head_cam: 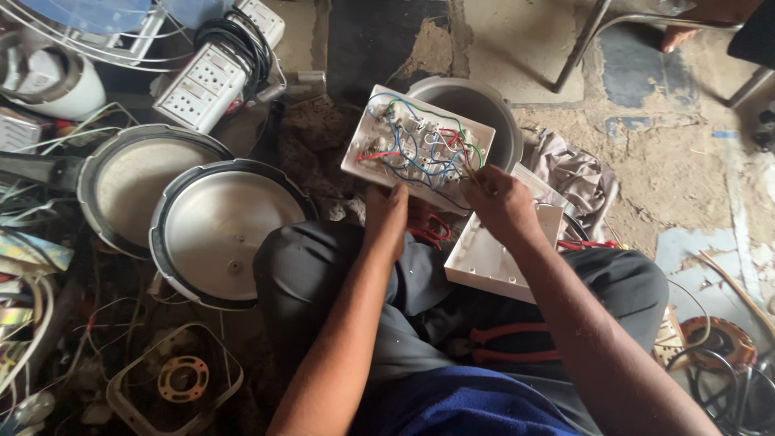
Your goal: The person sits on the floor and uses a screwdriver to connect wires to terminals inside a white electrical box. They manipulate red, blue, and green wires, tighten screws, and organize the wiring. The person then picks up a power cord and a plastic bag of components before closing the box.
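1. At far left, a white extension board (211,85) with rows of sockets, lying by a coiled black cable (242,40).
2. Below that, two round metal cooker lids (218,230), overlapping, pale inside with dark rims.
3. Left hand (386,216) closed on the near edge of the white switch plate (417,145), thumb on top, fingers curled under.
4. Plate held tilted, back side up, above the knees and in front of a grey metal pot (484,109): white plastic, rectangular, crowded with blue, red, green and white wires looped between terminals.
5. Right hand (502,206) pinched narrowly around a thin screwdriver (471,173), tip set among the wires near the plate's right edge.
6. Under the right wrist, an open white plastic box (492,258) resting on the lap.
7. Lower down, red-handled pliers (513,343) lying on the dark trousers.
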